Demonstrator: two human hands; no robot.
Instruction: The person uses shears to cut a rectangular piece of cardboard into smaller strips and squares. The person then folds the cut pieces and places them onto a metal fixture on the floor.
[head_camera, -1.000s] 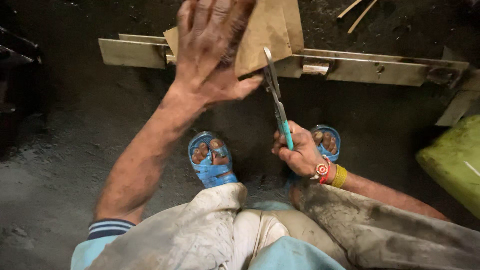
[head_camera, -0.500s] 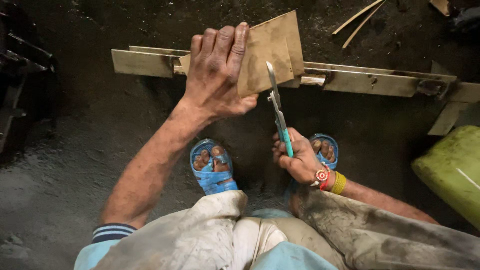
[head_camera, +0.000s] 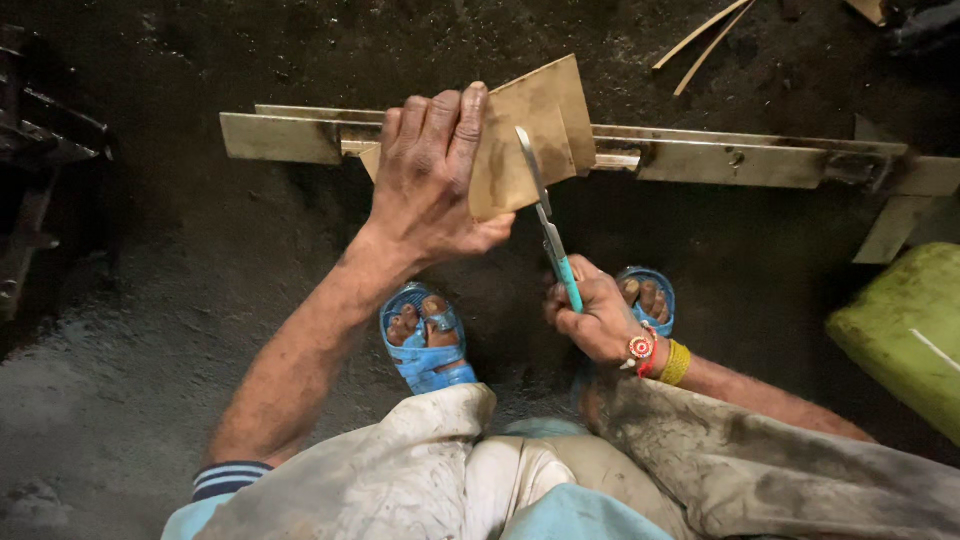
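My left hand (head_camera: 432, 185) lies flat over a thin brass-coloured sheet piece (head_camera: 535, 135) and pins it against a long metal bar (head_camera: 740, 160) on the dark floor. My right hand (head_camera: 598, 318) grips the teal handles of metal shears (head_camera: 548, 225). The shear blades point up and meet the sheet's lower right edge beside my left thumb. I squat, and my feet in blue sandals (head_camera: 425, 340) sit just below both hands.
A green container (head_camera: 905, 330) lies at the right edge. Thin metal strips (head_camera: 700, 40) rest on the floor beyond the bar. Dark machinery parts (head_camera: 40, 170) stand at the left. The floor is black and gritty.
The view has shifted so the bar and sheet sit lower in frame. My left hand stays pressed on the sheet, and the shears keep working at its edge.
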